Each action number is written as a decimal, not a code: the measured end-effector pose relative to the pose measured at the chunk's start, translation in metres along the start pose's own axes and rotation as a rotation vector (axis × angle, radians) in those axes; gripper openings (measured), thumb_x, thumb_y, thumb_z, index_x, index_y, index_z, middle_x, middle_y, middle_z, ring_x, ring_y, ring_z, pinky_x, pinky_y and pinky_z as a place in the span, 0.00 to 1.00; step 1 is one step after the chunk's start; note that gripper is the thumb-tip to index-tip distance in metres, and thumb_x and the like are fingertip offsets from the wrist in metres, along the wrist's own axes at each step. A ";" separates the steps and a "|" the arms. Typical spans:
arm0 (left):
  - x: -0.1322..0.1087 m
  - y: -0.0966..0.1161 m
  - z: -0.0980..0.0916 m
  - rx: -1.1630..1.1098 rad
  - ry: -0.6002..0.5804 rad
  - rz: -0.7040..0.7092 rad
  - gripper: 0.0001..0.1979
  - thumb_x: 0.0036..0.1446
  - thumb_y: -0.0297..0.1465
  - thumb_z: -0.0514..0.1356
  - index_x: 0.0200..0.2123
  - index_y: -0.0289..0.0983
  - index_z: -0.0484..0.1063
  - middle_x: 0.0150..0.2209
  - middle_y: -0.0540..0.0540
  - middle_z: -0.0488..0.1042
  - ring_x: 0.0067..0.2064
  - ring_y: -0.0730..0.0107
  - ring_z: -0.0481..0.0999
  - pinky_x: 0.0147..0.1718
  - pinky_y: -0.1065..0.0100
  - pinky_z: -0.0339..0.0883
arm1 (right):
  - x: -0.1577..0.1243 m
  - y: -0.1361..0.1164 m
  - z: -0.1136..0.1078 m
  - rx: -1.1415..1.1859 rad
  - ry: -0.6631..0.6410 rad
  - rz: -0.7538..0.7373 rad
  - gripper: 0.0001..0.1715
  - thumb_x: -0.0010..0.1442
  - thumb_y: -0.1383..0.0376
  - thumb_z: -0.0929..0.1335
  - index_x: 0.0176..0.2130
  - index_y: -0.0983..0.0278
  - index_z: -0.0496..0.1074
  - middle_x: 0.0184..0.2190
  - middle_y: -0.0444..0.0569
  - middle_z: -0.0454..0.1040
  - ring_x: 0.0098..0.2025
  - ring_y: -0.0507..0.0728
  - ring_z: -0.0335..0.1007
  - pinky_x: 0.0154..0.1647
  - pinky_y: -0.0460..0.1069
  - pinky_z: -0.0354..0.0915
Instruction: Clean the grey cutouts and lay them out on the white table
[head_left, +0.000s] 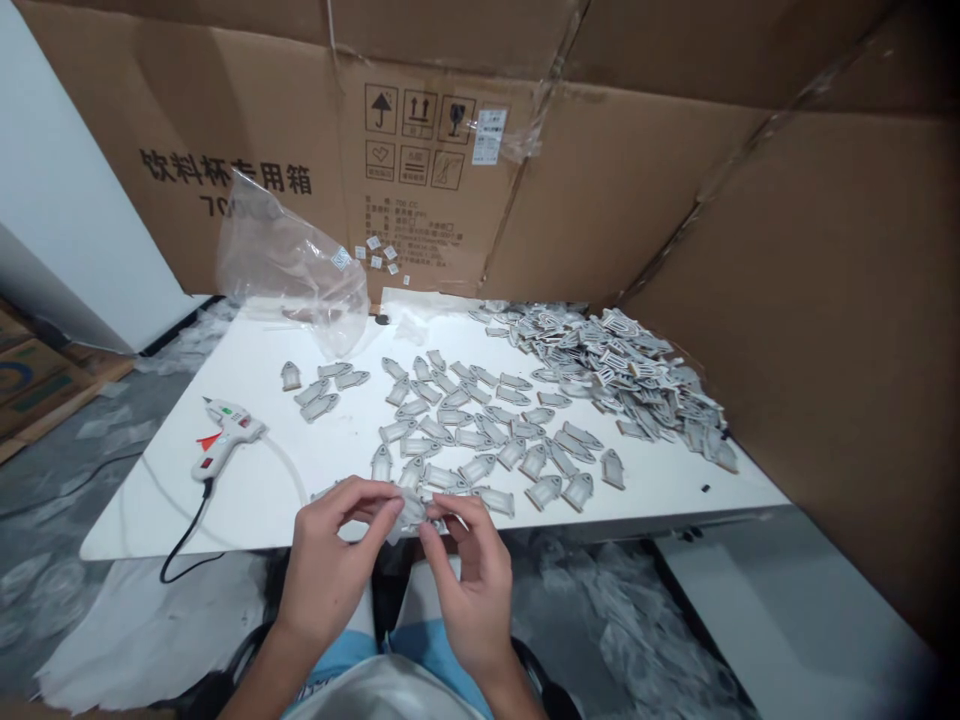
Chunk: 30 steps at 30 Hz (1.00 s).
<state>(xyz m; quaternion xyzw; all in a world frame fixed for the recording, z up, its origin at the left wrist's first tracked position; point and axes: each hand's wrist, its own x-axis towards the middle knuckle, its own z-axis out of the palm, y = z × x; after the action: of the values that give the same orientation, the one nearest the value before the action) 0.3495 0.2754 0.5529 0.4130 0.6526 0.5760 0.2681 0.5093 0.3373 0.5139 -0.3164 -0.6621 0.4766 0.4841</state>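
Both our hands are at the tabletop's point(150, 525) front edge, near its middle. Left hand point(330, 560): thumb and index nearly closed, pinching one small translucent piece point(409, 512). Right hand point(476, 585): thumb and index pinch the other end, remaining fingers curled loosely. Piece sits between them, just above that edge; it may run left-right on its long axis, but fingers and blur hide which way it points.

Counts: 1 glue gun point(229, 432) by the left edge, nozzle aimed at that edge, cord over the front. 5 loose grey pointed plates point(313, 392) left of centre. We make it dozens in the middle spread point(454, 399), tips mixed. Right-rear heap point(622, 365): overlapped, uncountable. 1 clear plastic bag point(292, 270) at the back-left.
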 end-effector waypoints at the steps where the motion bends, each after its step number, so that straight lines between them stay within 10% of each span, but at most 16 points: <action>1: 0.000 0.000 0.000 0.024 0.003 0.028 0.06 0.68 0.37 0.67 0.43 0.43 0.84 0.40 0.50 0.84 0.40 0.69 0.85 0.41 0.71 0.80 | 0.000 0.000 0.001 0.008 0.013 0.010 0.14 0.73 0.66 0.72 0.56 0.54 0.76 0.45 0.49 0.74 0.47 0.57 0.77 0.50 0.53 0.77; 14: -0.001 -0.004 0.012 0.253 0.094 0.394 0.10 0.70 0.26 0.62 0.47 0.42 0.85 0.37 0.47 0.83 0.38 0.69 0.83 0.40 0.70 0.75 | 0.008 0.009 0.018 0.092 0.279 0.202 0.15 0.61 0.61 0.78 0.46 0.59 0.76 0.42 0.48 0.71 0.44 0.57 0.73 0.51 0.53 0.79; 25: 0.006 -0.020 -0.003 -0.186 0.203 -0.131 0.12 0.56 0.41 0.76 0.36 0.38 0.87 0.38 0.45 0.85 0.39 0.64 0.85 0.41 0.69 0.84 | 0.022 0.025 0.007 0.066 0.289 0.208 0.14 0.62 0.59 0.78 0.45 0.58 0.76 0.38 0.46 0.69 0.42 0.56 0.72 0.48 0.52 0.77; 30: 0.002 -0.030 -0.015 -0.175 0.285 -0.245 0.20 0.48 0.46 0.79 0.34 0.36 0.86 0.36 0.43 0.87 0.36 0.59 0.87 0.38 0.68 0.86 | 0.109 0.044 -0.043 -0.138 0.297 0.054 0.12 0.62 0.59 0.76 0.43 0.59 0.76 0.43 0.48 0.71 0.45 0.57 0.72 0.49 0.53 0.75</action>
<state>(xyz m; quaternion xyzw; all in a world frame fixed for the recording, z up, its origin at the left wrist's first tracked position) 0.3288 0.2693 0.5268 0.2202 0.6767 0.6461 0.2760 0.5125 0.4622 0.5130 -0.4337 -0.6056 0.3908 0.5406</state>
